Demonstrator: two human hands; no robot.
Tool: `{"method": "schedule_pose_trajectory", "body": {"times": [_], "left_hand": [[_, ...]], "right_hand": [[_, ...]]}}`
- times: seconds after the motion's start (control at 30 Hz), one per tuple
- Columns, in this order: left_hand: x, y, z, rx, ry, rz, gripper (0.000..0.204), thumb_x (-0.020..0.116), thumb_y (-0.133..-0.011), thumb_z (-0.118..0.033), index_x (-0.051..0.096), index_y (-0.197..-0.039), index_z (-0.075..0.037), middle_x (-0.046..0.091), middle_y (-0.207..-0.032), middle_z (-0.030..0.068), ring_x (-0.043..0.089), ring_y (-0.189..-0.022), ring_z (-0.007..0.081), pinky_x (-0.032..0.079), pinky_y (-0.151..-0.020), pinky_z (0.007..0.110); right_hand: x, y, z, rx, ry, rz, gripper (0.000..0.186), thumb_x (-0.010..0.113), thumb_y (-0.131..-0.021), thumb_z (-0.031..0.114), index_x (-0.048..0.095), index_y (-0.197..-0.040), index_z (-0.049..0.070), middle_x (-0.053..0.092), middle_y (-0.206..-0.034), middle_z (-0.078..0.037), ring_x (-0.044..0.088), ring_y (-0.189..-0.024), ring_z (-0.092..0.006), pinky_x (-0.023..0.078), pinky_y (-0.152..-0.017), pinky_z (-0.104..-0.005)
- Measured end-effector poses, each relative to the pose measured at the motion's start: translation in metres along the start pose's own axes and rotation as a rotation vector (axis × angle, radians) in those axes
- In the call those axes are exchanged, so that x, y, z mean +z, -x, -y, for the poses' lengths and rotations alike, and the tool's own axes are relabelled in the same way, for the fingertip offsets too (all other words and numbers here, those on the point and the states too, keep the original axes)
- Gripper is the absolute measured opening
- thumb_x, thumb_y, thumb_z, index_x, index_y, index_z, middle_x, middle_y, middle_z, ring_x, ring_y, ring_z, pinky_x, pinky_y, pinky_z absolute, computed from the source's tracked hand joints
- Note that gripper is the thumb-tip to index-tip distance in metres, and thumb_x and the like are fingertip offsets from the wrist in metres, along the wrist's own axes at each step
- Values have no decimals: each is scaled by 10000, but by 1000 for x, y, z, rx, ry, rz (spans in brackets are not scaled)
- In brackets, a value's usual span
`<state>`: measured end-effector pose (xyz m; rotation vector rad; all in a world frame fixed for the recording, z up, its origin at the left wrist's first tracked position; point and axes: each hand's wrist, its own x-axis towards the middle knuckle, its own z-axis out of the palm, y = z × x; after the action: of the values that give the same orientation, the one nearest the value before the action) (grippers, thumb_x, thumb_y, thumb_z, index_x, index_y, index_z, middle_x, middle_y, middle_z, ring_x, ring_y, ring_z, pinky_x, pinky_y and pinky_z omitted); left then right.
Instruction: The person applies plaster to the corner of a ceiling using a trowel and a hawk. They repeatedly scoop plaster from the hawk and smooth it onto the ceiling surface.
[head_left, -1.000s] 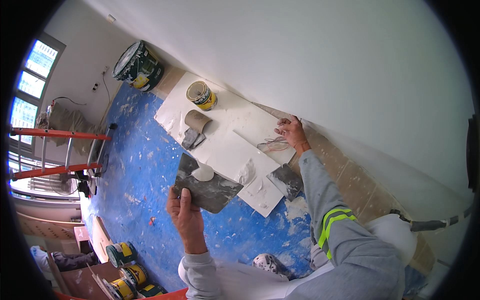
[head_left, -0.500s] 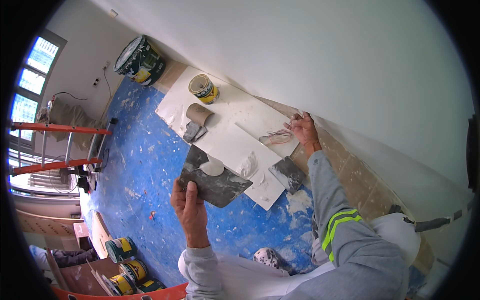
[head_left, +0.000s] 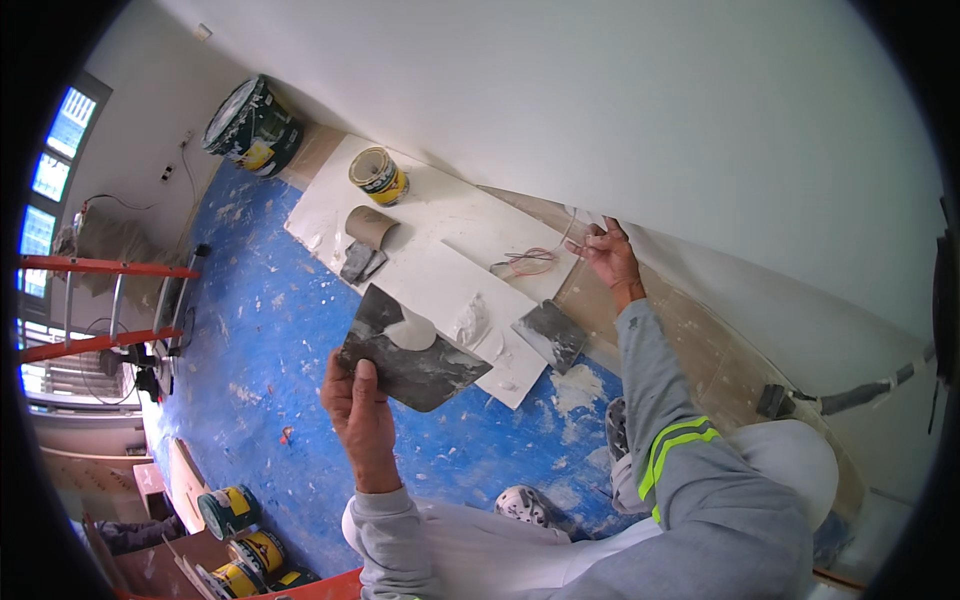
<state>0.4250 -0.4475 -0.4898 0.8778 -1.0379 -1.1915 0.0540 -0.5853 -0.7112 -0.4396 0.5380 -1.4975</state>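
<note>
In my left hand (head_left: pixel 365 425) is a dark, flat rectangular plastering spreader (head_left: pixel 415 370), smeared with putty. A lump of white putty (head_left: pixel 411 332) sits on its upper face, and my thumb presses on its near edge. My right hand (head_left: pixel 610 262) is raised at the base of the white wall, thumb and one finger apart and the other fingers partly curled. I make out no tool in it, and contact with the wall cannot be told. Below it, a second dark spreader (head_left: pixel 552 334) lies at the edge of a white board (head_left: pixel 462 262) with dabs of putty (head_left: pixel 471 320).
On the larger white board (head_left: pixel 325 187) stand a yellow-and-green can (head_left: pixel 379 177), a curved brown piece (head_left: pixel 371 227) and grey scraps (head_left: pixel 362 262). Thin wires (head_left: pixel 528 262) lie near the wall. A large bucket (head_left: pixel 254 128), an orange ladder (head_left: pixel 110 265) and several paint cans (head_left: pixel 228 510) surround the blue floor.
The view has shifted slightly, so the boards and buckets sit further left. My right hand has risen a little along the wall, its finger more extended. The left hand still holds the spreader.
</note>
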Motion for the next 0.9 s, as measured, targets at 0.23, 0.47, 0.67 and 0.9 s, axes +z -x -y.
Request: {"method": "schedule_pose_trajectory", "body": {"times": [0.23, 0.47, 0.67, 0.9], "left_hand": [[13, 4, -10, 21, -51, -72, 234, 557, -989, -126, 545, -1163, 30, 660, -1042, 77, 621, -892, 111, 484, -752, 231], [4, 7, -15, 44, -17, -59, 240, 544, -994, -120, 543, -1180, 32, 657, -1088, 86, 623, -953, 124, 492, -815, 257], [3, 8, -17, 46, -18, -71, 259, 542, -996, -113, 537, -1209, 34, 653, -1108, 83, 625, -971, 125, 497, -831, 266], [-9, 3, -17, 58, 40, -108, 255, 532, -1000, -112, 539, -1217, 22, 656, -1119, 89, 632, -981, 125, 505, -853, 274]], "right_hand": [[-9, 19, 23, -125, 0, 7, 407, 576, -729, -76, 546, -1094, 103, 540, -743, -33, 540, -647, -159, 431, -1005, -556], [-12, 32, 37, -160, 16, 34, 345, 576, -718, -24, 537, -1035, 107, 522, -742, -20, 556, -698, -182, 398, -1030, -563], [-7, 43, 37, -200, -102, 18, 488, 571, -742, -41, 525, -1202, 115, 531, -743, -39, 558, -691, -185, 403, -1003, -558], [-13, 70, -10, -90, 38, -305, 544, 601, -802, -16, 514, -1328, 90, 602, -835, -50, 589, -716, -195, 501, -861, -456]]}}
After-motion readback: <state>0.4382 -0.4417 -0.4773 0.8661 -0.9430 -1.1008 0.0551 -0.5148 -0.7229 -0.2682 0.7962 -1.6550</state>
